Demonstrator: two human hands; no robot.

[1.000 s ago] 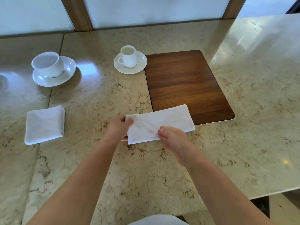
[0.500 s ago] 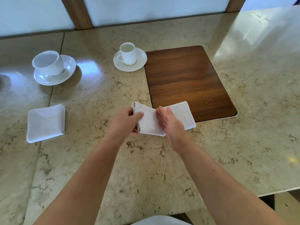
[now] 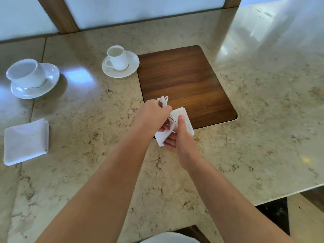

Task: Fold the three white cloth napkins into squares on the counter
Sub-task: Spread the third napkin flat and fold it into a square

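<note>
A white cloth napkin [image 3: 184, 116] is half folded over at the near corner of the wooden board. My left hand [image 3: 154, 114] grips its left end, lifted and turned over toward the right, with the layered edge sticking up above my knuckles. My right hand [image 3: 178, 137] holds the napkin's lower part, thumb on top and fingers beneath. A second white napkin [image 3: 26, 141] lies folded into a square on the beige marble counter [image 3: 98, 137] at the left. No third napkin is in view.
A dark wooden board [image 3: 184, 79] is set into the counter behind my hands. A small white cup on a saucer [image 3: 119, 60] stands at its left edge. A larger white cup and saucer [image 3: 29, 76] sits far left. The counter's edge runs along the lower right.
The napkin was a long strip flat on the counter. My left hand has lifted its left end and swung it over to the right, while my right hand stayed at the middle.
</note>
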